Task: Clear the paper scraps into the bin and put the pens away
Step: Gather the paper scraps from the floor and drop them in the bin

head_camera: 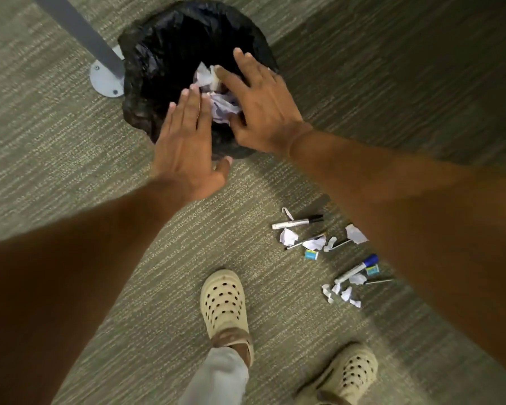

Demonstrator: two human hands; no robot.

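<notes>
A bin lined with a black bag (158, 54) stands on the carpet at the top middle. Crumpled white paper (221, 108) lies inside it. Above the bin's mouth, my left hand (187, 141) and my right hand (260, 103) are spread flat with straight fingers, holding nothing. On the floor at the right lie paper scraps (355, 233), a black-capped marker (297, 222), a thin pen (304, 242), a blue-capped marker (357, 268) and another thin pen (377, 281).
A grey table leg with a round floor plate (104, 80) stands just left of the bin. My feet in beige clogs (224, 302) (352, 372) stand on the carpet at the bottom. Two small blue-green slips (311, 254) lie among the scraps.
</notes>
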